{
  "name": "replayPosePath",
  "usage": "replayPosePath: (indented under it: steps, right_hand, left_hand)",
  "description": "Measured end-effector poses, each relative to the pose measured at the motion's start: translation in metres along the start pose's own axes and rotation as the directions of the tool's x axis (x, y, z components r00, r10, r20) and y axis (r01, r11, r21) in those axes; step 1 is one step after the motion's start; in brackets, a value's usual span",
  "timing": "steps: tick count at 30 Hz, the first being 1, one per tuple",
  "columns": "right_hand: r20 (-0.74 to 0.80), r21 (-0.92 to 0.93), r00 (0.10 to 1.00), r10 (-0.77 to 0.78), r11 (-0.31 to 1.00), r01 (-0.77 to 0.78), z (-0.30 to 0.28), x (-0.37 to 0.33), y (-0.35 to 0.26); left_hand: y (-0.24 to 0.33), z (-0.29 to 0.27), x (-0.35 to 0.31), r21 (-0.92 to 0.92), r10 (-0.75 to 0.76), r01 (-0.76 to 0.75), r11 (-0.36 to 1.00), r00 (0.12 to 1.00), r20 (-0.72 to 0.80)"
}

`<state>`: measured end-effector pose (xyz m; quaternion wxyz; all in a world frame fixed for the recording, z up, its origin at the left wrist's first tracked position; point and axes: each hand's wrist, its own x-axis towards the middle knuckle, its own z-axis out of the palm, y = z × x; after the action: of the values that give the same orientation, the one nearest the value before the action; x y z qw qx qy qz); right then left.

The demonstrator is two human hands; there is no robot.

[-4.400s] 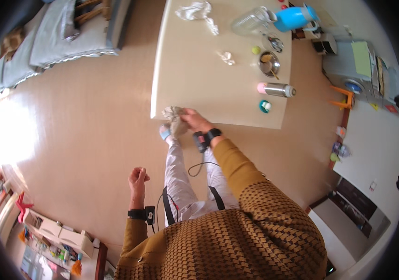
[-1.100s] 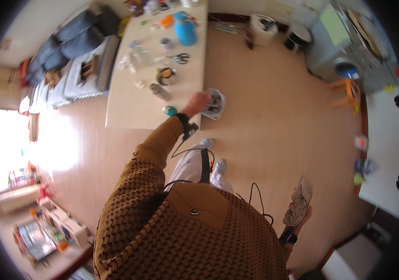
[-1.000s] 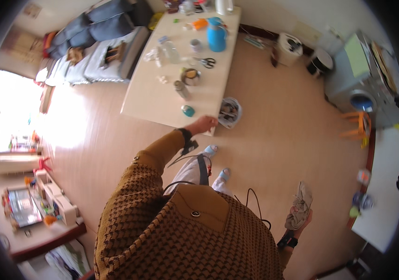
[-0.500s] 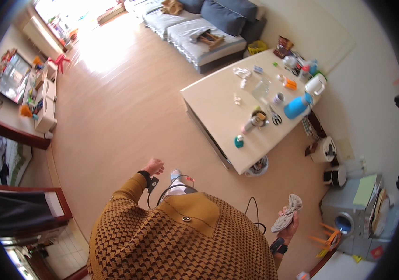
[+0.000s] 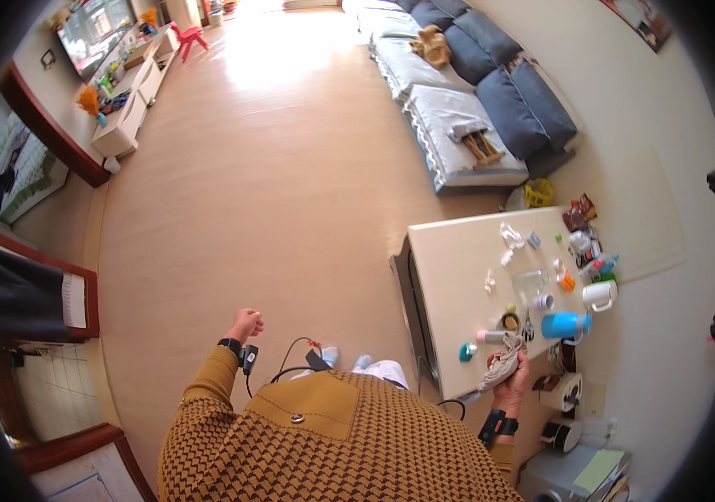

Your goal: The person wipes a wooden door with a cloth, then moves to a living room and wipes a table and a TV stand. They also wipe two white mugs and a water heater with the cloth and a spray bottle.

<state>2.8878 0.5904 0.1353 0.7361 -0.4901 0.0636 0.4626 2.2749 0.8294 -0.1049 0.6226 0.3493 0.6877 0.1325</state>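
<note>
Cloth [image 5: 504, 360] (x1) clamped in R hand [image 5: 515, 381]; L hand [image 5: 247, 324] curled; 2 slippers [image 5: 331, 356] below.

Bright light [image 5: 282, 42] falls across the tan floor [image 5: 265, 192] near a grey sofa [image 5: 444, 107] along a pale wall [image 5: 633, 142].

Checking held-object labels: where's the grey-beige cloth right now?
In the head view, the grey-beige cloth is right of centre, low down, held in the right hand, by the table's near edge and appearing just beside the pink-ended bottle.
</note>
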Motion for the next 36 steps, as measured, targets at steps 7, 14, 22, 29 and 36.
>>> replayPosePath:
  steps: [7, 14, 22, 29, 36]
  right_hand:
    - [0.103, -0.261, 0.975, 0.197, 0.951, -0.165, 0.117, 0.133, 0.039]
    - [0.337, -0.250, 0.893, 0.298, 0.943, -0.220, 0.277, 0.280, 0.071]
    - [0.282, -0.304, 0.871, 0.403, 0.898, -0.317, 0.473, 0.429, 0.101]
    - [0.355, -0.462, 0.767, 0.536, 0.813, -0.355, 0.645, 0.520, 0.165]
    - [0.413, -0.410, 0.788, 0.456, 0.866, -0.286, 0.781, 0.595, 0.201]
  left_hand:
    - [0.045, -0.044, 0.020, -0.157, -0.017, 0.010, 0.987, 0.999, -0.038]
    - [0.083, -0.120, 0.059, -0.274, -0.114, 0.033, 0.961, 0.952, -0.286]
    - [0.111, -0.144, 0.062, -0.553, -0.471, 0.197, 0.810, 0.780, -0.411]
    - [0.190, -0.114, 0.104, -0.701, -0.531, 0.197, 0.686, 0.794, -0.297]
    - [0.281, -0.185, 0.232, -0.689, -0.641, 0.301, 0.659, 0.704, -0.306]
